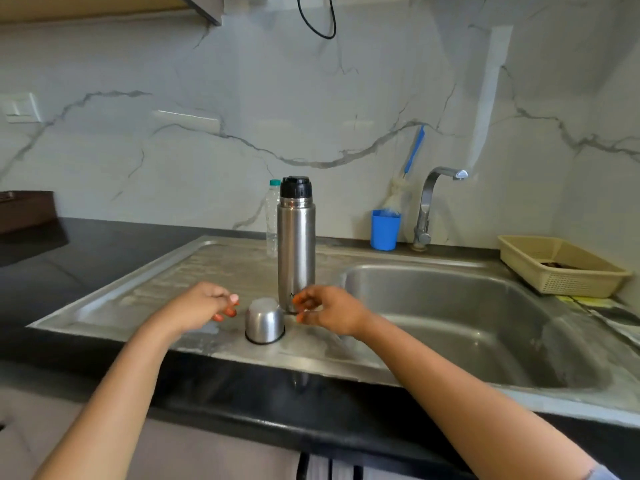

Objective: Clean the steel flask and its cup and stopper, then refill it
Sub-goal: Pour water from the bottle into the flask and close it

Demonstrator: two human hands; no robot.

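Standing behind the upturned cup (265, 320), flask (296, 244) shows "M".

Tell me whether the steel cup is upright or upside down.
Upside down: the steel cup rests rim-down on the drainboard, its closed base facing up.

A steel flask (296, 251) stands upright on the sink's draining board (194, 271), its black stopper (295, 187) on top. Its cup (265, 320) sits upside down just in front. The left hand (204, 304) and right hand (329, 310) hover either side of the cup (fingers loosely curled, holding nothing). A plastic bottle (273, 216) stands behind the flask.
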